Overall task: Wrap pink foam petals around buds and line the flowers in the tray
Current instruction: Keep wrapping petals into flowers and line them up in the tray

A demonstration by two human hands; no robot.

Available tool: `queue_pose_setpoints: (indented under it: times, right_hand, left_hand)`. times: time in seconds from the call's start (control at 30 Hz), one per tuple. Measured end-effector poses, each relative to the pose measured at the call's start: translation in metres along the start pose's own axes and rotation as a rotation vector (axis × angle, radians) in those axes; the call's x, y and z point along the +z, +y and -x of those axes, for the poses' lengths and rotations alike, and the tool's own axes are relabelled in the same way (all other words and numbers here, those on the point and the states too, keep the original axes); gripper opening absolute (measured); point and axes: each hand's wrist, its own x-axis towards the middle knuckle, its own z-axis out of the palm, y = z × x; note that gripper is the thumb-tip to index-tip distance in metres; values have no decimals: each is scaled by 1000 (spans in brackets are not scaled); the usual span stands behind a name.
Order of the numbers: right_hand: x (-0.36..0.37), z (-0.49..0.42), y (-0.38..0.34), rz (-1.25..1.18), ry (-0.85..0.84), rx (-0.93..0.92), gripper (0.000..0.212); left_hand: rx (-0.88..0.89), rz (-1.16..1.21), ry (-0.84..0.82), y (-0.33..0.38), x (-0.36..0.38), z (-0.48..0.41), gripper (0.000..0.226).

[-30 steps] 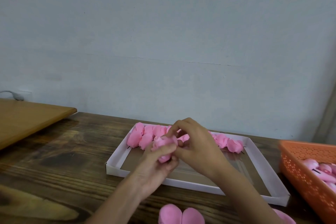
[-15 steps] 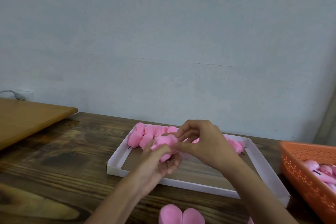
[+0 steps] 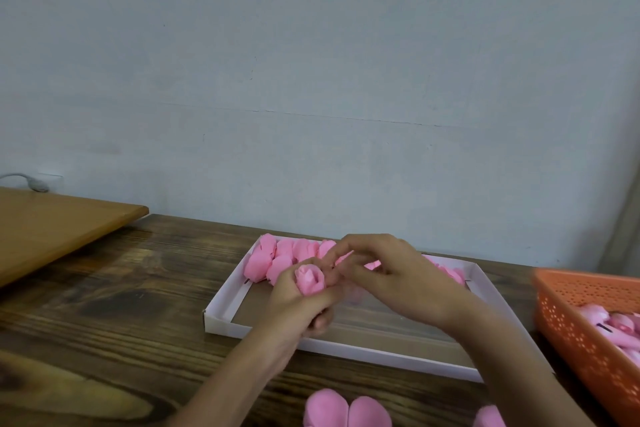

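My left hand [image 3: 298,302] grips a pink foam flower [image 3: 309,278] from below, holding it upright over the white cardboard tray [image 3: 225,308]. My right hand [image 3: 391,274] sits just to its right, fingers curled, fingertips against the flower's side; whether it pinches a petal is hidden. A row of finished pink flowers [image 3: 277,256] lies along the tray's far edge, partly behind my hands. Loose pink petals [image 3: 346,411] lie on the table near the bottom edge.
An orange perforated basket [image 3: 571,319] with pink buds stands at the right. A lighter wooden board [image 3: 52,229] lies at the far left, and a grey wall rises behind the dark wooden table [image 3: 104,315].
The flower now stands upright in my left hand with its top showing. My right hand has shifted slightly right and lower beside it.
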Motion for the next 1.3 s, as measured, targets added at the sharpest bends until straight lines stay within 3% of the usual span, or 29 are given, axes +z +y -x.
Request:
queue_pose_setpoints:
  times: [0.1,0.27,0.6,0.77,0.9,0.97,1.1,1.2,1.3]
  right_hand:
    - [4,-1,-2,88,50,-110,11]
    - [12,-1,0,215,43,-180,35]
    - [17,-1,0,228,91,-193,30]
    - [22,0,1,328,50,-176,25]
    - [21,-1,4,247,19,-135,21]
    - [25,-2,4,20,145,-52,18]
    - [52,-7,-2,-381,264,198,17]
    - [76,-6,-6,-236,251,206,28]
    - [90,-6,-10,-230,262,165,34]
  left_hand:
    - [14,-115,60,0,-1,2,21]
    - [36,-281,48,-5,-1,-2,18]
    - [26,-305,78,-10,1,-4,12]
    - [-9,-258,105,-16,-1,-4,47]
    - [-11,-154,128,-14,0,-3,33]
    - [-9,-15,192,-10,-1,-5,17]
    - [-18,416,350,-6,-9,-12,46]
    - [-57,634,379,-1,-14,-14,32]
    - [-111,646,365,-2,-14,-11,37]
